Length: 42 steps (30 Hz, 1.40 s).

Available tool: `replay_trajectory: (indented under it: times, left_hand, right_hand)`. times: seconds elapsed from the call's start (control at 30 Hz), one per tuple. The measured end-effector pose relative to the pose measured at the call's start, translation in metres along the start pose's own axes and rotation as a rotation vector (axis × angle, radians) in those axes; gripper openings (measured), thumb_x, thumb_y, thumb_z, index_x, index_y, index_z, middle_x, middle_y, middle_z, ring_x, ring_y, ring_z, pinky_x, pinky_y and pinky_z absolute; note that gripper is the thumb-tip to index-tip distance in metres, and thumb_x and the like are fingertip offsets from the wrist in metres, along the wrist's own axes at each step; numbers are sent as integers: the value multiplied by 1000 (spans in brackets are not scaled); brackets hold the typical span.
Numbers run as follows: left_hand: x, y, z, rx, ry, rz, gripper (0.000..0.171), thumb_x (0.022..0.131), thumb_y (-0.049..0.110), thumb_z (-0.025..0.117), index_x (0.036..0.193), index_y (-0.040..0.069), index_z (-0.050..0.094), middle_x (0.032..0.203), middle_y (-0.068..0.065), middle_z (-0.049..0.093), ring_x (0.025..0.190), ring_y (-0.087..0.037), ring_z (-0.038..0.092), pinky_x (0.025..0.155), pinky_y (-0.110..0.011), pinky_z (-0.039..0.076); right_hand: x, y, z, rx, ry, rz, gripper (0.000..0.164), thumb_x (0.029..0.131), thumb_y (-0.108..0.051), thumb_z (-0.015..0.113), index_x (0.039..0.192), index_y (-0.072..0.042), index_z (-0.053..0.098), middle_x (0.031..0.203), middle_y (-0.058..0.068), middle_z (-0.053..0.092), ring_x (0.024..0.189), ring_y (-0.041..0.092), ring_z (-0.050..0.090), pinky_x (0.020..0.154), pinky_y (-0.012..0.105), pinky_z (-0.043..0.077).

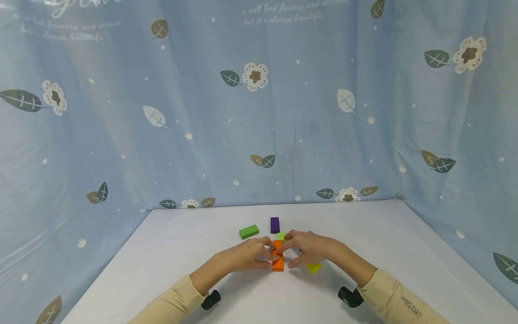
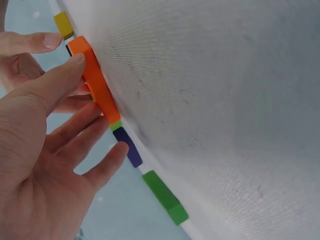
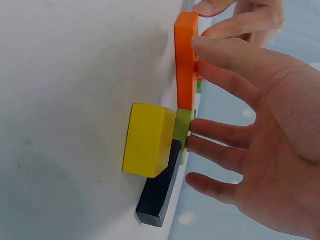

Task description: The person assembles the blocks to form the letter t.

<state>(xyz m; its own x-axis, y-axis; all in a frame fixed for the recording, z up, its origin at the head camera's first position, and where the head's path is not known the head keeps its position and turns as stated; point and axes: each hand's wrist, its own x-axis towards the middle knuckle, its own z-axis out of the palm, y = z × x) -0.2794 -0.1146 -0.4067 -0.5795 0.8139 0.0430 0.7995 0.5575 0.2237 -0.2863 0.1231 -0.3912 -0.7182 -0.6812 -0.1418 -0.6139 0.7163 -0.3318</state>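
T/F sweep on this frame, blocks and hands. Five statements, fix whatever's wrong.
1. In the head view, the dark green block lies left of the purple block. True.
2. The left hand grips the purple block. False: its fingers are at the orange block.
3. The right hand reaches in from the other side of the orange block. True.
4. The yellow block lies on the left hand's side of the orange block. False: it lies on the right hand's side.
5. In the right wrist view, a black block shows near the yellow block. True.
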Motion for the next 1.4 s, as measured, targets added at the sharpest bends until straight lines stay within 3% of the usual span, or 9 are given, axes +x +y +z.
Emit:
replay_trajectory:
  times: [0.47, 0.83, 1.1, 1.4]
  left_hand:
    - [-2, -5, -2, 36, -36, 5, 29, 93, 30, 68, 120, 23, 72, 131, 0, 61, 112, -9, 60, 97, -23, 51]
    - [-4, -3, -6, -4, -73, -24, 37, 93, 36, 66, 128, 23, 67, 137, -1, 59, 120, -13, 59, 103, -33, 50]
    - [-4, -6, -4, -48, -62, -32, 35, 94, 34, 66, 127, 23, 68, 136, 0, 60, 123, -13, 58, 103, -30, 50]
    - [-3, -12, -5, -66, -42, -50, 32, 95, 34, 65, 123, 22, 70, 130, 2, 65, 119, -11, 60, 100, -28, 51]
  right_hand:
    - [4, -1, -5, -20, -12, -35, 32, 86, -32, 74, 118, -37, 70, 131, 0, 58, 122, 21, 52, 96, 51, 45]
    - [4, -2, -5, -8, -35, 0, 32, 86, -32, 74, 117, -39, 70, 132, -1, 57, 121, 19, 52, 99, 50, 45]
    - [3, -1, -2, -5, -29, -6, 33, 87, -32, 74, 118, -41, 69, 133, 0, 57, 121, 19, 53, 99, 52, 47]
    - [0, -2, -2, -59, 13, -40, 34, 95, -15, 63, 120, -38, 69, 132, 2, 59, 118, 23, 58, 99, 50, 51]
